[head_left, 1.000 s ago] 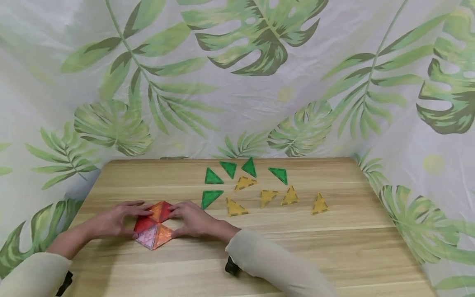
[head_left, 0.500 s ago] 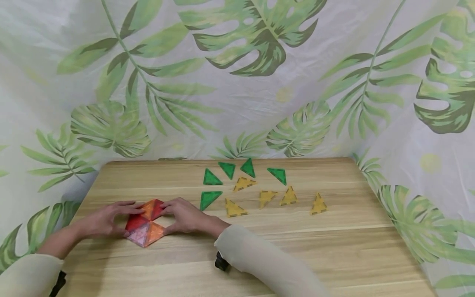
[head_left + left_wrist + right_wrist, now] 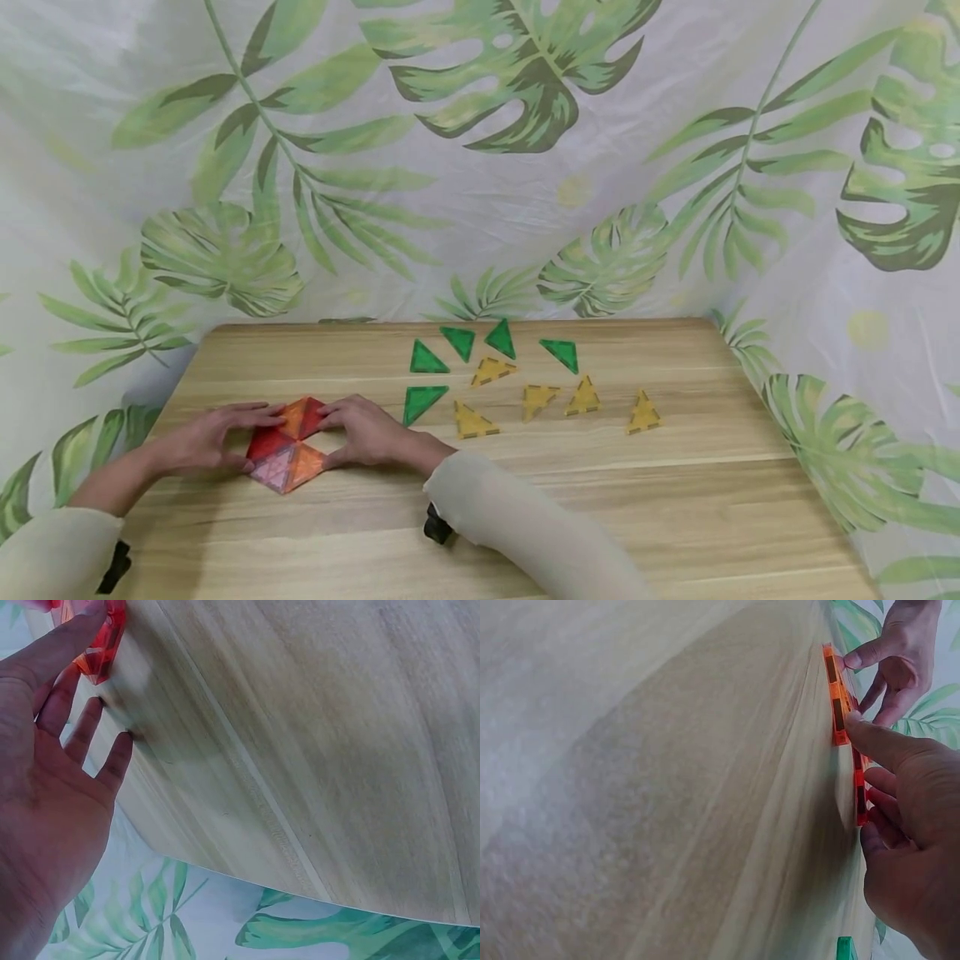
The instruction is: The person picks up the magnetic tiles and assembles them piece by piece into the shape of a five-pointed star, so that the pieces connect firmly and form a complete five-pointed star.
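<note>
Both hands flanked a flat hexagon (image 3: pixel 287 442) of red, orange and pink triangular tiles near the left front of the table (image 3: pixel 675 517). The left hand (image 3: pixel 201 437) lay against the hexagon's left side with fingers straight, fingertips touching the tile edges. The right hand (image 3: pixel 366 432) pressed on the right side, fingers bent lightly with thumb and forefinger against the edges; neither hand gripped a tile. The step in hand looked like squaring up or sliding the finished hexagon. A further tile, by my judgement, would call for one hand to steady the hexagon while the other reached right.

Right of the hexagon, five green triangles (image 3: pixel 422 401) and five yellow triangles (image 3: pixel 472 422) lay loose and apart. The tiles looked like translucent hard plastic with thick, smooth rims, seen edge-on in the right wrist view (image 3: pixel 840 697). The table was pale wood-grain, smooth and matte. Behind hung a glossy leaf-print sheet (image 3: pixel 525 167).
</note>
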Action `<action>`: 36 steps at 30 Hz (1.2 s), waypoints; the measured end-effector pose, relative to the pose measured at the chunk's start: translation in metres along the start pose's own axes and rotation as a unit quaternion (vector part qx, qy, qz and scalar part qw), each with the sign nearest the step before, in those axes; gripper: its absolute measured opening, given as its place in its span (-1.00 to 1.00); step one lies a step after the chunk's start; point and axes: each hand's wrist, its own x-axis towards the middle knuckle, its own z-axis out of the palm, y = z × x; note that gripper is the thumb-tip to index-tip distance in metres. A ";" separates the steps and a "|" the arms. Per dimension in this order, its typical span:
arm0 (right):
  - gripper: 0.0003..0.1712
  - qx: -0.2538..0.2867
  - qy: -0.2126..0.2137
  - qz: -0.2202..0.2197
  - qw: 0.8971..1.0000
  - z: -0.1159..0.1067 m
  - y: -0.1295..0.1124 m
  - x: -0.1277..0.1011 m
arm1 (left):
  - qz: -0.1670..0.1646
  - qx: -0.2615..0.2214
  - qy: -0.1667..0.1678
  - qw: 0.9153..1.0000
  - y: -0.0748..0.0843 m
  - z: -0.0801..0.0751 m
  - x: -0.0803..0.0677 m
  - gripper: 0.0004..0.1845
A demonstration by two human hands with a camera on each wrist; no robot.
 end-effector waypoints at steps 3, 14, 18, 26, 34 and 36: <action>-0.36 0.012 0.000 -0.007 1.000 -0.002 0.002 -0.001 | -0.005 0.003 -0.002 1.000 -0.001 0.000 0.001 -0.24; -0.40 0.041 0.030 -0.029 0.998 -0.022 0.002 -0.030 | -0.005 -0.029 0.050 0.998 0.015 0.003 0.014 -0.25; -0.39 0.038 0.027 -0.042 0.998 -0.033 -0.001 -0.050 | -0.005 -0.030 0.065 0.997 0.035 0.005 0.029 -0.26; -0.43 0.030 0.032 -0.047 0.998 -0.047 0.010 -0.095 | -0.029 -0.069 0.047 0.996 0.075 0.017 0.059 -0.30; -0.47 0.053 0.075 -0.004 0.996 -0.054 0.035 -0.141 | -0.030 -0.084 0.037 0.995 0.105 0.033 0.084 -0.29; -0.48 0.054 0.097 0.007 0.994 -0.055 0.041 -0.152 | -0.035 -0.090 0.032 0.995 0.111 0.038 0.089 -0.28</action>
